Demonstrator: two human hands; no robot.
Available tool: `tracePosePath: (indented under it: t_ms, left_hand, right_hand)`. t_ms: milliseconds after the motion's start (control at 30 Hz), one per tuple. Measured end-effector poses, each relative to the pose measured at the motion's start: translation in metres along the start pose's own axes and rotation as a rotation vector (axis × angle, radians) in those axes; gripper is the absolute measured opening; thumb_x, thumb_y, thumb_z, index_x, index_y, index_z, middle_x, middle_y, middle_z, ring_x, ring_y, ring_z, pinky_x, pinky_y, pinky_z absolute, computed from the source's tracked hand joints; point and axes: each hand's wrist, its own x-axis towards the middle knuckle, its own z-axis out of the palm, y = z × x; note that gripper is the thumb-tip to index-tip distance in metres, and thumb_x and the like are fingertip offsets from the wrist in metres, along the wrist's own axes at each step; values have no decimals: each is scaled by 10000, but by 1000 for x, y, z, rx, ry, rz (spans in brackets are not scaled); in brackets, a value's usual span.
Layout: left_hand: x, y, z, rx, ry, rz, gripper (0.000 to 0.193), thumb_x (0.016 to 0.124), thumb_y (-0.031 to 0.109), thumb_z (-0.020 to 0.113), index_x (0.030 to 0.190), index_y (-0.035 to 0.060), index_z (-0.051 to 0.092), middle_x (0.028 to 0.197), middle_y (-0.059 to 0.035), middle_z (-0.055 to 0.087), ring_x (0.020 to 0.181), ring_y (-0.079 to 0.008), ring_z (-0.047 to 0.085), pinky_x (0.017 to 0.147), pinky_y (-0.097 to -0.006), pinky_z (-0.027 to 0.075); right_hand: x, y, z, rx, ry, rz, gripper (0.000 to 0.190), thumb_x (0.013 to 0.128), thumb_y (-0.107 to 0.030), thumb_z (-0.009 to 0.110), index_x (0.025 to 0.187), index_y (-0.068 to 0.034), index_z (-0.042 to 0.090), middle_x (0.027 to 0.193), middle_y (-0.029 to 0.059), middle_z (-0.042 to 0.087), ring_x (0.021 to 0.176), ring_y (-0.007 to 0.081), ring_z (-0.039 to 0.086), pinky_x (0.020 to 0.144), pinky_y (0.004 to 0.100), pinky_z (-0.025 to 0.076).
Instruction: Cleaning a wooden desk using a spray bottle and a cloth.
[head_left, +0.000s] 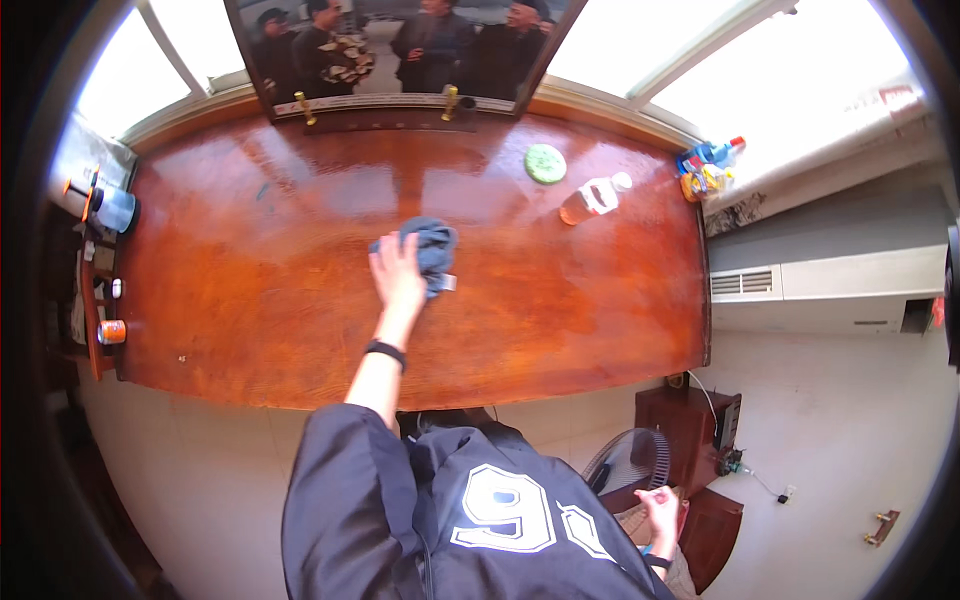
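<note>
My left hand (397, 277) reaches out over the wooden table (247, 330), fingers spread and pressed on a crumpled grey-blue cloth (435, 247). A small white tag sticks out from the cloth's lower right side. Down at the lower right, beside my body, my right hand (660, 510) is raised off the table with its fingers curled; whether anything is in it is hard to see. Farther back on the tabletop lie a round green sponge-like pad (545, 163) and a clear bottle (592, 201) of amber liquid, tipped on its side.
A large framed picture (405, 52) stands at the table's back edge. Bottles (705, 169) are at the right rear corner. On the left edge are a blue translucent container (116, 208) and an orange can (112, 331). An electric fan (630, 459) stands near my right side.
</note>
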Motion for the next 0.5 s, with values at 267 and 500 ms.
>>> tracePosePath:
  t_ms: [267,500]
  left_hand:
    - [-70,-283,-71,49,175,-513,713,835,118,694,1463,165,360,1515,-148,372,1428,-357,310,1134,-553,288]
    - [-128,-384,-104,104,185,-772,729,859,213,711,1482,165,336,1519,-155,362,1422,-380,310,1136,-543,292]
  right_hand:
    - [-34,-266,22,-125,-289,-265,189,854,-17,671,861,-66,488,865,198,723,528,55,562,452,191,435]
    - [-27,-386,171,-57,-450,-617,117,924,-47,582,858,-74,489,906,192,719,488,28,431,454,172,348]
